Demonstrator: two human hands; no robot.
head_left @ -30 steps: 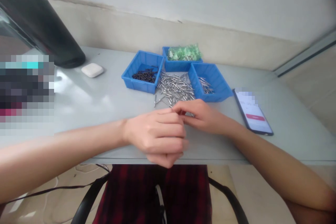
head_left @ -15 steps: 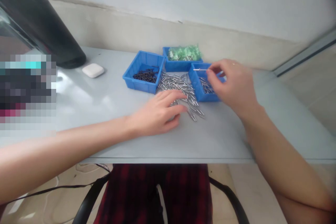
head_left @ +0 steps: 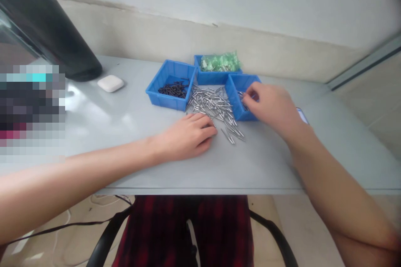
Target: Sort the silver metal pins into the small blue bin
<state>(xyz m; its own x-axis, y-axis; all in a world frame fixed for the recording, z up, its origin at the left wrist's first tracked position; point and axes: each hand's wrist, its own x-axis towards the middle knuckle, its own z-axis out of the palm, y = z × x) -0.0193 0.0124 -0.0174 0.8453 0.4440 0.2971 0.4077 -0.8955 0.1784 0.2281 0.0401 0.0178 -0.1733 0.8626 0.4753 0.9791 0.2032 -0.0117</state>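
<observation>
Silver blind rivets [head_left: 213, 102] lie in a loose pile on the grey table between the blue bins. My left hand [head_left: 191, 135] rests at the pile's near edge, its fingers curled together; whatever may be under the fingertips is hidden. At the right blue bin [head_left: 235, 104], which has more silver rivets inside, my right hand [head_left: 269, 106] reaches over the rim. Its thumb and forefinger are pinched together low in the bin, and I cannot make out what is between them.
The left blue bin [head_left: 166, 99] contains dark screws [head_left: 173, 89]. Behind the pile, another blue bin [head_left: 219, 77] carries a green plastic bag [head_left: 221, 62]. A white case [head_left: 110, 83] and a black bottle [head_left: 62, 33] stand left. A phone-like object [head_left: 302, 115] shows beyond my right wrist.
My right hand has lowered into the right bin; the rivet that stuck out of its pinch no longer shows. The left hand has drawn back slightly left and curled its fingers.
</observation>
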